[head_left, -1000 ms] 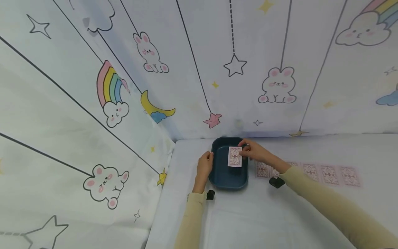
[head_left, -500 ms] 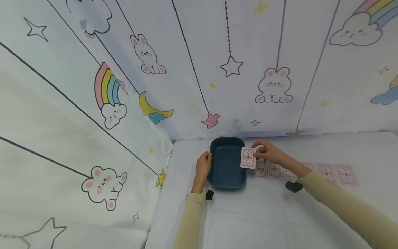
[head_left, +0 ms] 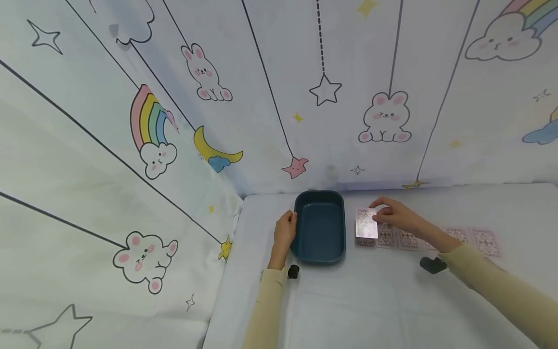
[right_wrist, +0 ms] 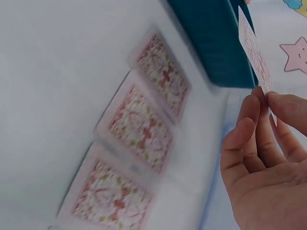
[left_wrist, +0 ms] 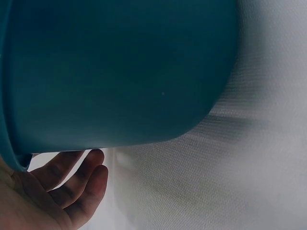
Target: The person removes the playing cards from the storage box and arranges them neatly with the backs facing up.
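In the head view a dark teal plastic bin (head_left: 320,261) stands on the white-covered table, its inside bare. My left hand (head_left: 285,233) holds its left rim; in the left wrist view the fingers (left_wrist: 88,191) curl against the outer wall. Just right of the bin, my right hand (head_left: 398,216) pinches one playing card (head_left: 366,224) by its right edge, between thumb and fingers. Glare whitens that card's patterned back. Under and beside it runs a row of playing cards (head_left: 408,240), backs up; the right hand and forearm cover parts of the row.
A white cloth wall (head_left: 261,97) printed with rabbits, stars and rainbows rises behind the table and at the left. Black wrist-camera parts (head_left: 433,265) stick out below the right wrist. The table's white cover (head_left: 348,305) stretches in front of the bin.
My right hand has moved right with the pinched card, from over the bin, across its right rim, to above the row's left end. My left hand keeps hold of the bin.
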`<state>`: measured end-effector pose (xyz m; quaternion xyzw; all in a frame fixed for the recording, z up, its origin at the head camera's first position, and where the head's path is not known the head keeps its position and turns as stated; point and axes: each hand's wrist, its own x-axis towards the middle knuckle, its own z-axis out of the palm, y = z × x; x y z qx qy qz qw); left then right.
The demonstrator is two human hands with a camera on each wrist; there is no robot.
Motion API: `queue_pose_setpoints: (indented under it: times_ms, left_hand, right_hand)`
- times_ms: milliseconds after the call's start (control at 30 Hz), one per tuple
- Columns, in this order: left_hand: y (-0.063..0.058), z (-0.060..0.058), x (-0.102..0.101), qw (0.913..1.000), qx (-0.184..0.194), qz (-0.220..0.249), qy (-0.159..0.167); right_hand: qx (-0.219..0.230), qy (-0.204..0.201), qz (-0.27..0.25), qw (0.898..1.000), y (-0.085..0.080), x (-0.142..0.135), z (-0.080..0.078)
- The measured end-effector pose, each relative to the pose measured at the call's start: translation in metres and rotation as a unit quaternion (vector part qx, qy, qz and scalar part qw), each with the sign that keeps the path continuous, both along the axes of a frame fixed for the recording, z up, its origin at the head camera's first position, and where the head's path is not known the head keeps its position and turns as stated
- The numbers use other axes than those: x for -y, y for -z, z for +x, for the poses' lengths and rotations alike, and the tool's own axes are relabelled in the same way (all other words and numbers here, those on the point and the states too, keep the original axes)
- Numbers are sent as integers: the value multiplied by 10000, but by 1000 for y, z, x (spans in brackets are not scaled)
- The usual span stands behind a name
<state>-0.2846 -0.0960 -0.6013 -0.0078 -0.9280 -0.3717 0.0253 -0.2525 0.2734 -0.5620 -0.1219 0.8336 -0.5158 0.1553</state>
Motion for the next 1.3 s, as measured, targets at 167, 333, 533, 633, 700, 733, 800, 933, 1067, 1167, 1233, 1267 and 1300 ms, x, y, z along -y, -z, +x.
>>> queue_pose_setpoints:
  times_ms: [167,333,533,633,700,733,800,933,1067,1167,1233,1267,1300]
  left_hand:
    - [1,-1,-1,10000,-33,6,-3]
    - [2,-1,-1,10000,19,4,-24]
    - [-1,0,-1,10000,50,23,-39]
    - [-3,1,-1,10000,14,-15,-10]
    - [-3,1,-2,10000,-9,-25,16]
    - [-3,1,-2,10000,-12,-21,20]
    - [-3,1,-1,10000,-26,-10,25]
    - [-2,0,-1,10000,-35,8,-9]
    - [1,0,-1,10000,-29,11,-19]
    - [2,-1,-2,10000,9,-7,-49]
    - [3,-1,-2,10000,32,-23,-70]
    - [3,-1,-2,10000,34,-32,-74]
    - [3,-1,-2,10000,38,-48,-74]
  right_hand:
    - [-33,21,30,10000,7,-14,6]
    - [-59,28,157,9999,12,-27,11]
    - [138,63,198,9997,9,-39,18]
    - [184,101,240,9995,10,-44,21]
    - [196,142,292,9993,11,-49,24]
    - [192,150,313,9992,12,-51,25]
    - [184,167,351,9991,14,-55,28]
    - [152,216,520,9983,17,-63,33]
    - [123,306,619,9975,20,-72,38]
    - [42,327,601,9976,24,-80,41]
    - [-13,331,630,9975,27,-86,43]
    - [-27,340,647,9973,28,-90,44]
    - [-21,367,666,9971,30,-93,45]
